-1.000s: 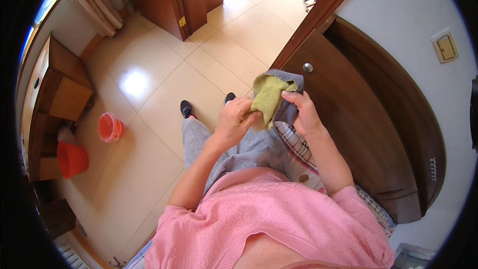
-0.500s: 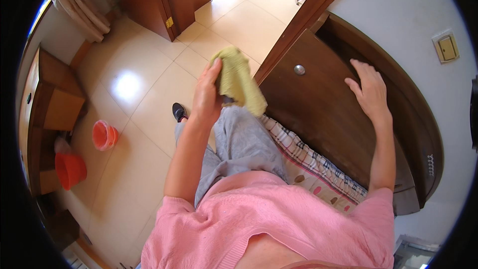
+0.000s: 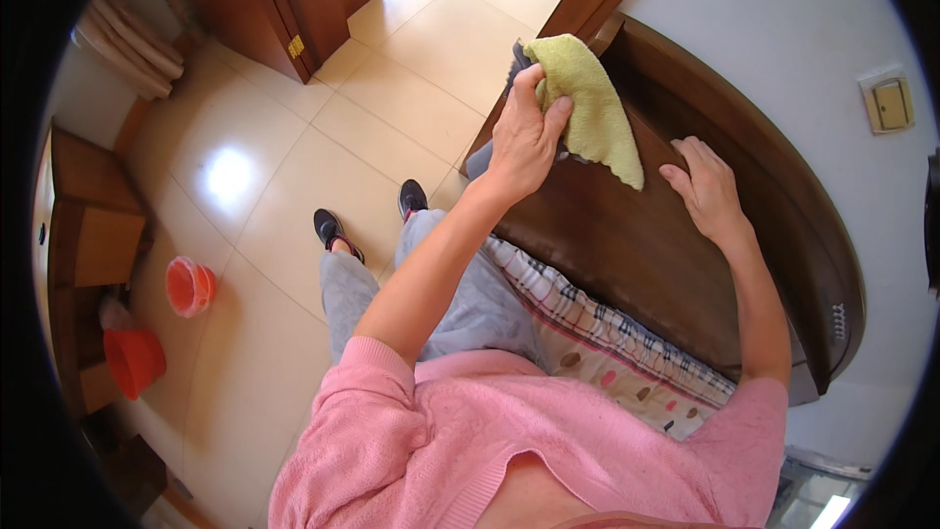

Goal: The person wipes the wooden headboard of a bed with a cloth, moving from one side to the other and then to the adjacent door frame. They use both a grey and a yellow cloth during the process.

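Cloth: yellow-green cloth (image 3: 587,103), draped over the top edge of the dark wooden headboard (image 3: 685,235).
Left hand (image 3: 524,137): grip pinching the cloth's upper end.
Right hand (image 3: 707,186): grip spread, palm flat on the headboard, just beside the cloth.
Bed: checked bedding (image 3: 597,333) below the headboard.
Floor: two red buckets (image 3: 188,286), well apart.

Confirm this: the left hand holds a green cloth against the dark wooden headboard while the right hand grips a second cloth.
One thing is wrong. In the head view the right hand holds no cloth; it rests flat and bare on the headboard. The rest stands: the left hand holds the green cloth against the headboard.
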The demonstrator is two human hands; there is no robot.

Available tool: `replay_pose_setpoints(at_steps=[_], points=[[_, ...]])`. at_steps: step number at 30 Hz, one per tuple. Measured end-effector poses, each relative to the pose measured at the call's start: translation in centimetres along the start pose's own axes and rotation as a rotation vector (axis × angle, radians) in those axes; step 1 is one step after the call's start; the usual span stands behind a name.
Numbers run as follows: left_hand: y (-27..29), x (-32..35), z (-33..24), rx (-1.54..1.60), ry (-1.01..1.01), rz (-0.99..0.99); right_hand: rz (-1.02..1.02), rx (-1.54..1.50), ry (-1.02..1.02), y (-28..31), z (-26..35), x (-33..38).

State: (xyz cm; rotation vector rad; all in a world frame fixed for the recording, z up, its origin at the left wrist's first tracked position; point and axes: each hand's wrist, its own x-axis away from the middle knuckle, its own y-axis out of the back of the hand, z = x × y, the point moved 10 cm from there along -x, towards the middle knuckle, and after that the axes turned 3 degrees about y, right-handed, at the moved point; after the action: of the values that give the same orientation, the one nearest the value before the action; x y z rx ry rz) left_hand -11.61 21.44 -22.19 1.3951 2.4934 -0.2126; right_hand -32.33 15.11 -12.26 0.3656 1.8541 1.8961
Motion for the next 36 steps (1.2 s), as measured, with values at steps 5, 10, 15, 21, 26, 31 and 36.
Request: replay_pose_setpoints(at_steps=[5, 10, 15, 21, 26, 31, 36], points=[[1.9, 1.4, 2.7, -0.072, -0.021, -0.164, 0.017, -0.005, -0.028, 0.0, 0.0, -0.1], [3.5, 4.4, 7.6, 0.105, 0.037, -0.106, 0.025, -0.004, -0.038, 0.1, 0.1, -0.2], [2.8, 3.7, 5.6, 0.205, 0.212, 0.044, 0.010, 0.010, -0.032, -0.2, -0.4, 0.1], [0.4, -2.5, 0.8, 0.524, 0.243, 0.216, 0.019, 0.011, -0.034, -0.3, -0.3, -0.2], [0.9, 0.2, 14.0, 0.549, 0.585, 0.159, 0.021, 0.008, -0.027, -0.2, -0.1, -0.4], [0.8, 0.4, 14.5, 0.481, 0.632, 0.171, 0.024, -0.002, -0.031, -0.4, -0.3, -0.3], [-0.3, -4.8, 5.4, 0.560, 0.478, 0.270, 0.029, -0.016, -0.023, -0.3, 0.0, -0.7]])
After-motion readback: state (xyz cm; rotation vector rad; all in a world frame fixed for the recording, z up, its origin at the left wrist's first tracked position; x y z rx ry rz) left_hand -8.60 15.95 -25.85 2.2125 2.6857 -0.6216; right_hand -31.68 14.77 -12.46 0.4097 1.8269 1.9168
